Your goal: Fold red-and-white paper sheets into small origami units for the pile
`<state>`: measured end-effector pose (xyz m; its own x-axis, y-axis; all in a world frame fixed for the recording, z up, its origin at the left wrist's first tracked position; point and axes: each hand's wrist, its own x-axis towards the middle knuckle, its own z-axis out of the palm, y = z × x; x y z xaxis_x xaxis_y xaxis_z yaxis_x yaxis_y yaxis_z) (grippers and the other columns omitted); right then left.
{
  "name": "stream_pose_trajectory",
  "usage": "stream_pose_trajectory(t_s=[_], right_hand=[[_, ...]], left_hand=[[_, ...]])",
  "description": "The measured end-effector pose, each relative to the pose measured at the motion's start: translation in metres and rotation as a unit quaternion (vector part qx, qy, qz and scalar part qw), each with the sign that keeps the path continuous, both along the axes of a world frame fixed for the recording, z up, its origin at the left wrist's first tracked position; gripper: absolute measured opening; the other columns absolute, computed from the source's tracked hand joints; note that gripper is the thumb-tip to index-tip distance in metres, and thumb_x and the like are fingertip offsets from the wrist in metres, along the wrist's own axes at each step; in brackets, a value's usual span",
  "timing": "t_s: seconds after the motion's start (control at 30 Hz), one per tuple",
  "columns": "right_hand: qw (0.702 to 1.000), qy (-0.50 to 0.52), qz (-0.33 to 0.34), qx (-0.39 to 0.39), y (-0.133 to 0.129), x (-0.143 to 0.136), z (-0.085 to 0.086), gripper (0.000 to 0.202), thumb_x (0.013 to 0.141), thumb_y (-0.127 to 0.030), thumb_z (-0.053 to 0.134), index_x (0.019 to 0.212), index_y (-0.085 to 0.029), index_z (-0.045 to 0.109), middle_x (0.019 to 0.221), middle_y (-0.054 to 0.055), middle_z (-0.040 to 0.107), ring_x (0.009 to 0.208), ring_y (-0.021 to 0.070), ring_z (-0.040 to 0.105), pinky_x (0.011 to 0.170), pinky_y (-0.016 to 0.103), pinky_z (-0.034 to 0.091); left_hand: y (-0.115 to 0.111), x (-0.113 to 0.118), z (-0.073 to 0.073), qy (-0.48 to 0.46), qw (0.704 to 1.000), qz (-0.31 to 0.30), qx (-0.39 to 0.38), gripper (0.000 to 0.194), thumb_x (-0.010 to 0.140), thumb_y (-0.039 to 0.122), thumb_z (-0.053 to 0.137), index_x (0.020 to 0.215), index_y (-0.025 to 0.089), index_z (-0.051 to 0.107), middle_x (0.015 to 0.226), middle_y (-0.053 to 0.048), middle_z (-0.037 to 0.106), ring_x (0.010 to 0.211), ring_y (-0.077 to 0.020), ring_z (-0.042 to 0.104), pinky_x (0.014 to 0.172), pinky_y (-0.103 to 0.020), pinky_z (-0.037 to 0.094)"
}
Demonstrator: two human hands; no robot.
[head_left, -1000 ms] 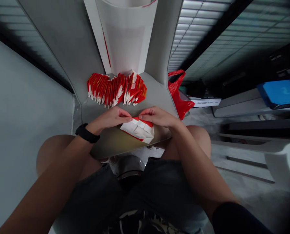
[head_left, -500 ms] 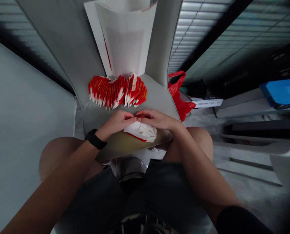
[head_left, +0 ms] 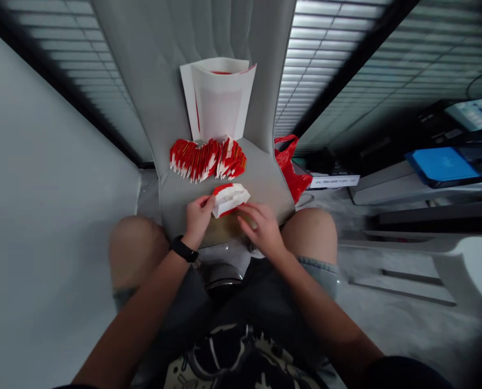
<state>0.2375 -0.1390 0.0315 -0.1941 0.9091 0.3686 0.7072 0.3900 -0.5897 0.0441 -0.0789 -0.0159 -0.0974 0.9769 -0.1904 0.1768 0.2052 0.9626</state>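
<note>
Packet [head_left: 231, 199], contents unclear, in left hand [head_left: 198, 218], grip pinched; right hand [head_left: 264, 229], grip loosely parted, at its edge.

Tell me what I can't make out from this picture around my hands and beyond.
All in the head view:
Underside of the red-and-white folded paper piece: it faces away from the camera.
Exact count of the red-and-white folded paper packets: they overlap.
Whether the bare right hand presses the paper piece: too small and blurred.
Contents of the crumpled red plastic bag: its sides hide any.
Print on the white rectangular box: blurred.
</note>
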Motion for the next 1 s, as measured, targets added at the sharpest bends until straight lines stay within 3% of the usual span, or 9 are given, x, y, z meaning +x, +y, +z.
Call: stream_pose_trajectory(t_s=[0.1,0.2,0.37,0.53,0.67,0.83,1.0], right_hand=[[0.995,-0.087,0.049,0.006,-0.029,-0.022,-0.023,0.037,0.099,-0.03,0.055,0.134,-0.022,0.061,0.132,0.013,0.063,0.119,0.0277,0.058,0.1,0.046,0.05],[0.985,-0.157,0.065,0.004,-0.038,-0.04,-0.039,0.041,0.099,-0.028,0.054,0.138,-0.02,0.059,0.141,0.014,0.058,0.132,0.0305,0.05,0.105,0.048,0.046],[0.977,-0.198,0.075,0.017,-0.037,-0.058,-0.053,0.041,0.1,-0.028,0.052,0.138,-0.018,0.06,0.148,0.013,0.054,0.141,0.029,0.044,0.115,0.049,0.039],[0.967,-0.223,0.116,0.043,-0.044,-0.065,-0.07,0.048,0.099,-0.032,0.055,0.143,-0.013,0.055,0.152,0.014,0.05,0.146,0.0287,0.039,0.122,0.049,0.031],[0.97,-0.219,0.091,0.053,-0.045,-0.064,-0.078,0.04,0.099,-0.032,0.056,0.135,-0.017,0.062,0.145,0.012,0.058,0.139,0.028,0.049,0.121,0.053,0.031],[0.97,-0.211,0.09,0.082,-0.046,-0.061,-0.082,0.028,0.1,-0.027,0.055,0.124,-0.023,0.069,0.134,0.009,0.067,0.129,0.0249,0.057,0.122,0.054,0.028],[0.976,-0.18,0.077,0.095,-0.047,-0.061,-0.079,0.024,0.1,-0.026,0.055,0.117,-0.024,0.073,0.124,0.007,0.071,0.123,0.0229,0.058,0.118,0.049,0.032]], left_hand=[[-0.034,-0.006,-0.004,0.037,0.997,0.059,0.032,0.028,0.089,0.04,0.062,0.102,0.017,0.068,0.077,-0.003,0.072,0.068,-0.0159,0.066,0.062,-0.025,0.05],[-0.058,-0.009,-0.002,0.112,0.988,0.078,0.071,0.019,0.089,0.035,0.062,0.098,0.019,0.066,0.078,-0.003,0.071,0.069,-0.0154,0.066,0.068,-0.025,0.05],[-0.064,-0.022,-0.002,0.146,0.981,0.066,0.106,0.011,0.089,0.025,0.06,0.099,0.02,0.064,0.088,-0.003,0.071,0.077,-0.0157,0.067,0.075,-0.027,0.052],[-0.06,-0.043,0.001,0.214,0.966,0.013,0.145,0.022,0.087,0.018,0.063,0.108,0.019,0.064,0.101,-0.007,0.069,0.086,-0.0182,0.066,0.082,-0.031,0.053],[-0.059,-0.055,0.011,0.31,0.927,-0.106,0.181,0.016,0.087,0.015,0.064,0.1,0.022,0.07,0.1,-0.007,0.069,0.093,-0.0212,0.064,0.088,-0.034,0.051],[-0.055,-0.067,0.016,0.308,0.907,-0.21,0.197,0.015,0.09,0.018,0.062,0.096,0.022,0.075,0.1,-0.004,0.069,0.091,-0.0193,0.065,0.088,-0.032,0.051],[-0.062,-0.067,0.01,0.331,0.899,-0.193,0.212,0.02,0.09,0.017,0.06,0.103,0.021,0.076,0.107,-0.007,0.064,0.099,-0.0203,0.062,0.094,-0.034,0.05]])
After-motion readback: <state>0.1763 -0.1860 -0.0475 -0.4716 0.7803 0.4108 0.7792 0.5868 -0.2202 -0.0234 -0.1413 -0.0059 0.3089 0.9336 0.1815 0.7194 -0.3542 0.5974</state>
